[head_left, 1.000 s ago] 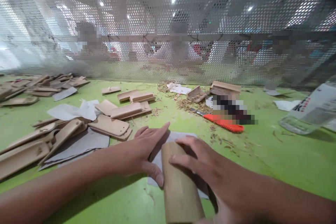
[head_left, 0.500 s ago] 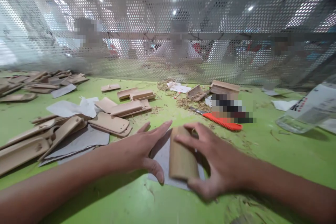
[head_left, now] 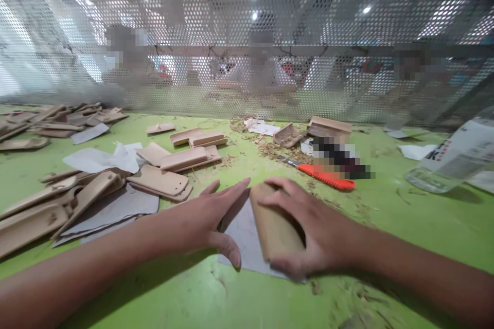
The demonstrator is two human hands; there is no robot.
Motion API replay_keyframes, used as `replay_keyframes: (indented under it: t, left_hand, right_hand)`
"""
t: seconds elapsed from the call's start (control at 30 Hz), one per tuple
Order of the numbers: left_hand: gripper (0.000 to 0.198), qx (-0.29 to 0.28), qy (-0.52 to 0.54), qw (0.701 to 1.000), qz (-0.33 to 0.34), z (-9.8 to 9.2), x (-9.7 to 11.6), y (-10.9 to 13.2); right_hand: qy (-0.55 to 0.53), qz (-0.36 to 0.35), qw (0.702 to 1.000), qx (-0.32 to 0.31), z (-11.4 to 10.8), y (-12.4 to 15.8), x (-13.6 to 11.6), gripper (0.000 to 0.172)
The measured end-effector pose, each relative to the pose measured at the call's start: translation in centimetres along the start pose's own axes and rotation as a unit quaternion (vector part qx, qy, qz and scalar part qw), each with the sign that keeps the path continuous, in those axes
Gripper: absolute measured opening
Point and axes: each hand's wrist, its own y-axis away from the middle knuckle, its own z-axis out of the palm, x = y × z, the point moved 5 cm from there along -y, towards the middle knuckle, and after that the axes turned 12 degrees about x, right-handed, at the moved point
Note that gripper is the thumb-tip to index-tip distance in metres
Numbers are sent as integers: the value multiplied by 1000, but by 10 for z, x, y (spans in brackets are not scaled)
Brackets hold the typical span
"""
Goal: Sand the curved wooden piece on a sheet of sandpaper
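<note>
My right hand grips a curved bamboo piece, fingers over its far end and thumb at its near end. The piece lies with its rounded side up on a grey sheet that looks like sandpaper. Pressed along that sheet's left edge, my left hand has its fingers stretched and its thumb spread, holding no object. Beyond my right hand lies an orange box cutter with its blade out.
Shaped bamboo pieces and grey sheets are heaped on the left of the green table. Bamboo shavings lie near the box cutter. A clear bottle lies tilted at right. A perforated screen closes off the back.
My right hand has shifted the bamboo piece slightly right across the sheet and turned it, its near end swinging rightward. My left hand stays in place.
</note>
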Motion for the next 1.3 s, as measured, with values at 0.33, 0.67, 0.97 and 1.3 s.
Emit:
replay_keyframes:
  t: [0.33,0.67,0.97,1.3]
  left_hand:
    - [136,-3,-4,1000,10,-1,3,-1]
    - [133,-5,16,999,34,-1,3,0]
    - [133,10,22,999,29,3,-1,-3]
    - [130,-2,16,999,34,3,-1,-1]
  right_hand:
    - [15,28,998,57,1,-1,-9,80]
    - [4,51,996,66,3,-4,-9,82]
    - [-27,52,996,61,5,-3,-11,86]
    - [-38,29,998,40,6,-6,-11,91]
